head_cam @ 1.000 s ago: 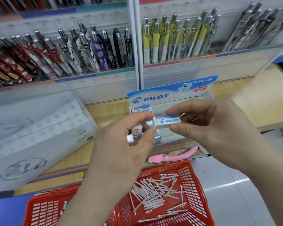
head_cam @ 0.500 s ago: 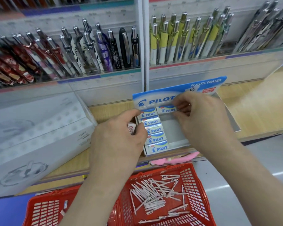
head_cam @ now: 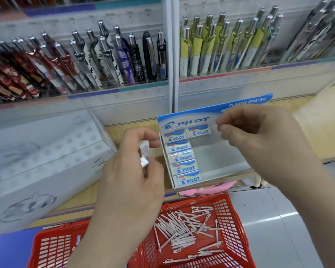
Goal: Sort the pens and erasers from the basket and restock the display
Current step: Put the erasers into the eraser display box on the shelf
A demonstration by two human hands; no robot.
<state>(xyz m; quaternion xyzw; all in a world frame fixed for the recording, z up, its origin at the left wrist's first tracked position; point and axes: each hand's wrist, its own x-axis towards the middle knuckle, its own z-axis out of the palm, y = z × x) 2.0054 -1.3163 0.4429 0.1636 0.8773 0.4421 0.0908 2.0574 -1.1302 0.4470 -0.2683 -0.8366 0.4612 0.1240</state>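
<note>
A blue and white Pilot eraser display box [head_cam: 217,161] stands on the wooden shelf. Several wrapped erasers fill its left column [head_cam: 184,157], and one eraser [head_cam: 199,130] lies at the top of the second column. My right hand [head_cam: 259,144] hovers just right of that eraser, fingers loosely curled and holding nothing. My left hand [head_cam: 132,178] sits left of the box and grips a few small wrapped erasers [head_cam: 144,153]. Below, a red basket [head_cam: 232,229] holds several white pens [head_cam: 184,231].
A large white Deli box [head_cam: 43,161] lies on the shelf at the left. Racks of pens [head_cam: 112,59] stand behind, with yellow-gripped ones [head_cam: 226,47] at the right. A pink item [head_cam: 213,189] sits under the shelf edge. Grey floor [head_cam: 290,219] lies at the right.
My right hand carried an eraser to the top of the box's second column, set it there and let go. My left hand drew back left with its erasers.
</note>
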